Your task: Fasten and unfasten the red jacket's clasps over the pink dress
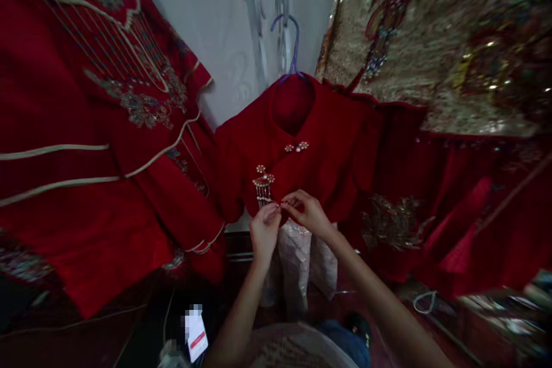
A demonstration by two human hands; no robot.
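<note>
A short red jacket hangs from a blue hanger in the middle. Near its lower front edge, my left hand and my right hand meet fingertip to fingertip. Both are closed in a pinch around something small with a bit of red, too small to name. Just above my left hand, a beaded brooch with hanging tassels sits on the jacket's front. Higher up, a pair of flower-shaped beaded clasps lies below the neckline.
Red embroidered garments with white piping hang on the left. To the right hang a gold sequined garment and a dark red skirt. Pale shiny fabric hangs below the jacket. A lit phone is at the lower left.
</note>
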